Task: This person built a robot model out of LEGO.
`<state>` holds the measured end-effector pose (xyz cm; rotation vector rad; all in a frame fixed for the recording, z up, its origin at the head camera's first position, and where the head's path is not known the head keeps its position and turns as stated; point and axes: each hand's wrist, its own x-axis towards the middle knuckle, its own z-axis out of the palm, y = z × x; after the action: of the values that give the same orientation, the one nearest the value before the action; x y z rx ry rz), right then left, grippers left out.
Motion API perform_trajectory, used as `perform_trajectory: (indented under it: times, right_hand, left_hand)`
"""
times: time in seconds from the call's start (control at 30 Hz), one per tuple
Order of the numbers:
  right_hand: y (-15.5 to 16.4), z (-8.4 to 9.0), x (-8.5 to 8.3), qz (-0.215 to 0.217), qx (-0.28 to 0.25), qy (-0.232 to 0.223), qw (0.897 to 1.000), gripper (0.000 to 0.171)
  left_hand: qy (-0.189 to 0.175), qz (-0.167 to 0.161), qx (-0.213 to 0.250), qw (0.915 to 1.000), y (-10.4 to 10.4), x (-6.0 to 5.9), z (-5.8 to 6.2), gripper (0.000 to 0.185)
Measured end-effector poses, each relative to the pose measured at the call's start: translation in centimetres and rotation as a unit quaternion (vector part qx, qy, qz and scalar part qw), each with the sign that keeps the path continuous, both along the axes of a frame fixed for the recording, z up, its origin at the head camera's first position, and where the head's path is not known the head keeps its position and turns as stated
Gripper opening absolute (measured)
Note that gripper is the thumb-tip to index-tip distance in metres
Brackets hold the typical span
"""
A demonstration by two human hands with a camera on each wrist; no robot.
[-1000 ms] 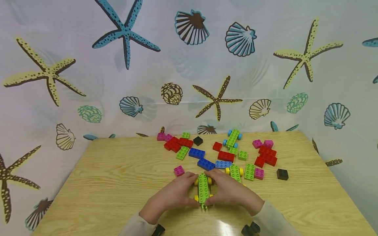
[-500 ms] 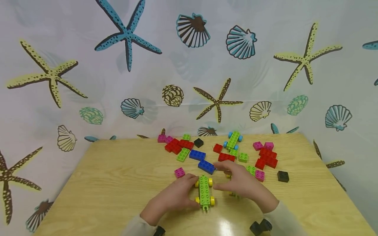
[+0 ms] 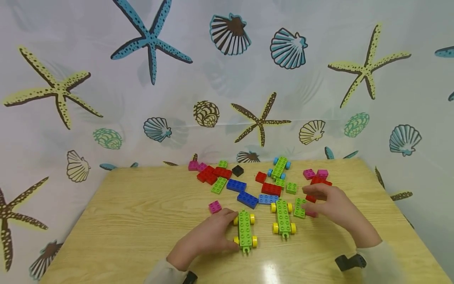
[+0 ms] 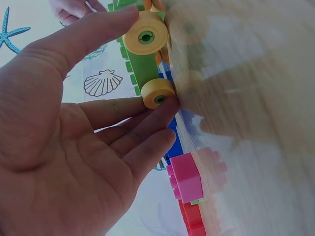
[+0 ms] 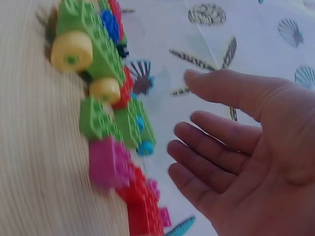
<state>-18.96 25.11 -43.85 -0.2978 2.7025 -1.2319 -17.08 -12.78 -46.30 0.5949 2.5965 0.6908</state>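
My left hand (image 3: 211, 234) rests at the left side of a green toy car base (image 3: 244, 228) with yellow wheels. In the left wrist view its thumb and fingertips touch the yellow wheels (image 4: 146, 33), the fingers fairly straight. My right hand (image 3: 333, 205) hovers with nothing in it, thumb and fingers apart. It is nearest to a green brick (image 3: 299, 208), a pink brick (image 5: 106, 164) and red bricks (image 5: 140, 216), and partly hides the pink and red ones in the head view. Between the hands stands a second green car base (image 3: 283, 219) with yellow wheels.
Farther back is a green car base (image 3: 279, 167) with blue wheels. Blue bricks (image 3: 247, 199), a light blue brick (image 3: 268, 199), red bricks (image 3: 209, 174), a black brick (image 3: 237, 170) and a pink brick (image 3: 214, 206) lie on the wooden table (image 3: 134, 221). A patterned cloth (image 3: 198, 79) hangs behind.
My right hand has left the near car base and moved right, past the second car base, to the green and pink bricks. The left hand has stayed at the same car base.
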Motion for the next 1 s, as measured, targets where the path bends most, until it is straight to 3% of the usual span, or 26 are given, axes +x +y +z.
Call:
perform_trajectory:
  times: [0.2,0.53,1.0]
  right_hand:
    - [2.3,-0.5,-0.7,0.008,0.046,-0.004,0.999,0.05]
    - [2.2,-1.7,-1.0,-0.012,0.105,-0.012,0.994,0.04]
    - [2.2,-2.9,-1.5,-0.011,0.092,-0.028,0.995,0.043]
  left_hand:
    - [0.002,0.0,0.004,1.0,0.0,0.1,0.4,0.096]
    - [-0.002,0.003,0.007,1.0,0.0,0.2,0.3,0.096]
    - [0.002,0.001,0.006,1.0,-0.1,0.0,0.1,0.096]
